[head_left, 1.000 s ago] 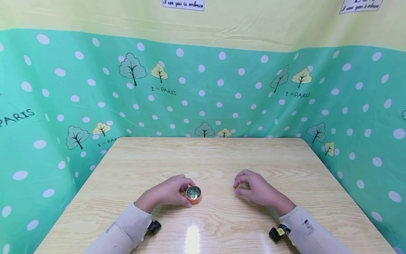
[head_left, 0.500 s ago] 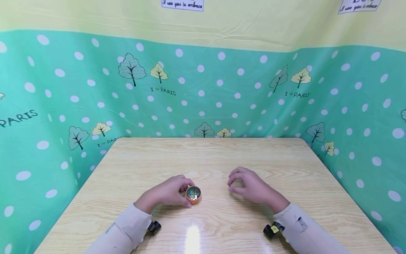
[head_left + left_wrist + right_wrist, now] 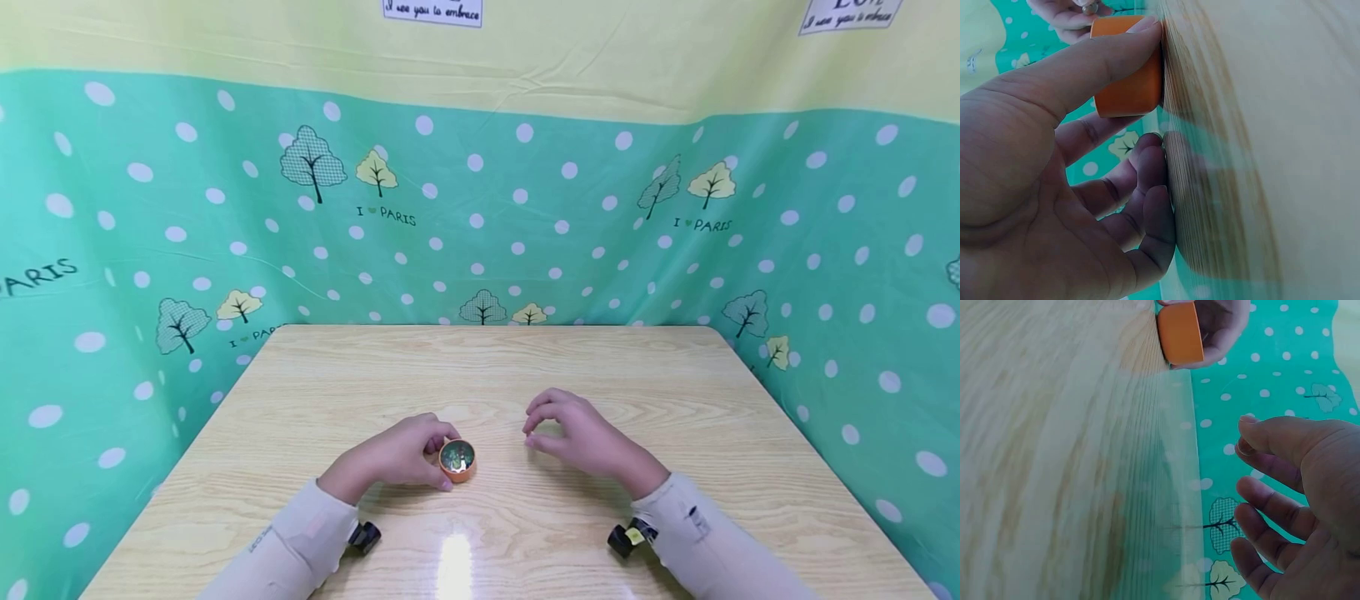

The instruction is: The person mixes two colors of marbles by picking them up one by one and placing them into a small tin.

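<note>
My left hand [image 3: 405,450] holds a small round orange container [image 3: 458,462] upright on the table, thumb on the near side and index finger on the far side. The container's top looks dark and glossy with green glints; its contents cannot be made out. In the left wrist view its smooth orange wall [image 3: 1132,94] stands against the wood. To the right of it, apart and a little above the table, my right hand [image 3: 581,433] pinches a small round glassy bead [image 3: 1246,447] between thumb and index finger. That bead [image 3: 1090,9] also shows in the left wrist view. Its other fingers are loosely bent.
The light wood-grain table [image 3: 480,367] spreads around both hands. A green and yellow curtain [image 3: 480,200] with dots and trees hangs behind it and along both sides. Black wrist cameras [image 3: 365,537] sit below both wrists. Light glares off the near table surface.
My right hand has moved left and slightly away from me, closer to the orange container, still pinching the bead. The left hand and the container have stayed in place.
</note>
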### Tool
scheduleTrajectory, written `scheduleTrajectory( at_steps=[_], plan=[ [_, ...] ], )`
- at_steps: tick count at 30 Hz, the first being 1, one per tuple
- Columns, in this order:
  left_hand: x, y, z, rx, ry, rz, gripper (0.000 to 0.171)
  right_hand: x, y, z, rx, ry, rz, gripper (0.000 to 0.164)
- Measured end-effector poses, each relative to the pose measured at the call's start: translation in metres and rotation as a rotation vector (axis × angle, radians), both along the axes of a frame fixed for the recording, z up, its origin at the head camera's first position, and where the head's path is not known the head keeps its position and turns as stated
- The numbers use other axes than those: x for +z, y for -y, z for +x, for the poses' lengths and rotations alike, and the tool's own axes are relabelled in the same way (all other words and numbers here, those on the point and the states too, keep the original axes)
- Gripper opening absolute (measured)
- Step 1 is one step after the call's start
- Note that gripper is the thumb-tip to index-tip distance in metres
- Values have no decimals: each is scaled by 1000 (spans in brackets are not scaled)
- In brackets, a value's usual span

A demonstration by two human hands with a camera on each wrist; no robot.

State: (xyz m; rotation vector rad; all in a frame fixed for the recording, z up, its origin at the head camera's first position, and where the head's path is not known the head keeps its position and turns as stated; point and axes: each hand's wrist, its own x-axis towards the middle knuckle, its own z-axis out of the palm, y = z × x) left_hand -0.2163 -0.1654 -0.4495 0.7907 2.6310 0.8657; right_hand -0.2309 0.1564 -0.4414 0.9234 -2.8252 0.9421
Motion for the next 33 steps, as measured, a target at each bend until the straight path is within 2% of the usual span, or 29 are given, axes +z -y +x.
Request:
scheduleTrajectory(
  at_steps=[9,17,33],
  plan=[
    [1,0,0,3,1,-2,52,4,14,-1,34,-30,-7,7],
    [3,0,-1,26,17,-41,55,7,23,-2,53,-33,-1,6],
    [1,1,-3,9,15,-4,52,10,45,-4,125,-16,-7,10]
  ],
)
